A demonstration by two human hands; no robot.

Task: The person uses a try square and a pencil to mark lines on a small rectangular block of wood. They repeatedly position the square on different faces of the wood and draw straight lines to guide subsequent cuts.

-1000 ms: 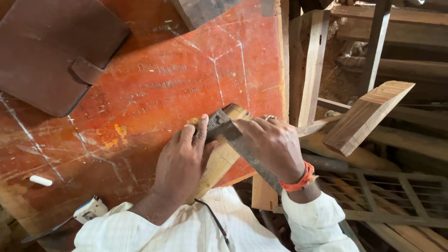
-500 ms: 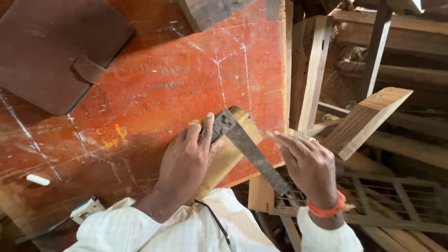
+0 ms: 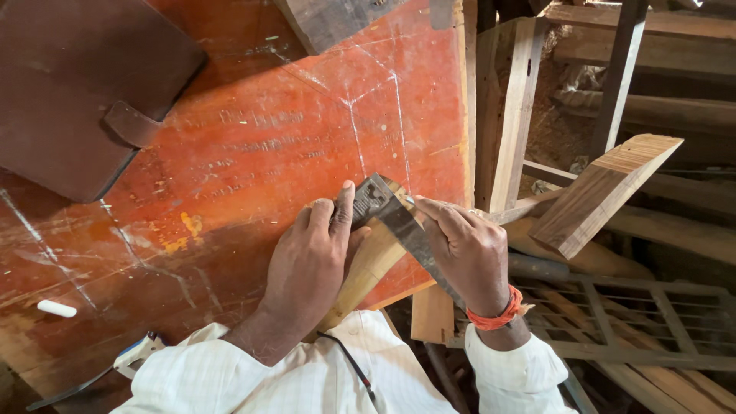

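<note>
- A dark brown leather case with a strap tab lies on the far left of my orange-red worktop, well apart from my hands.
- A small white chalk stick lies near the worktop's near left edge, and a white and blue tool sits just beside my left sleeve.
- White scratched lines cross the worktop beyond my fingers; a dark wood block overhangs its far edge.
- To my right, off the worktop, stands a pale wooden frame, and a thick angled timber piece juts up near my right hand; a lattice of wooden slats lies lower down.
- Nothing lies between my hands and the work; only my own fingers cover parts of it.
- The pale wooden piece lies at the worktop's near right corner, its long axis running from my body up and to the right, its far end under the square.
- The metal try square rests on it, its blade slanting down to the right, towards my right wrist.
- My left hand presses the square's stock down, its grip closed on stock and wood.
- My right hand lies over the blade, index finger stretched to its upper end; I cannot tell whether that grip closes around anything.
</note>
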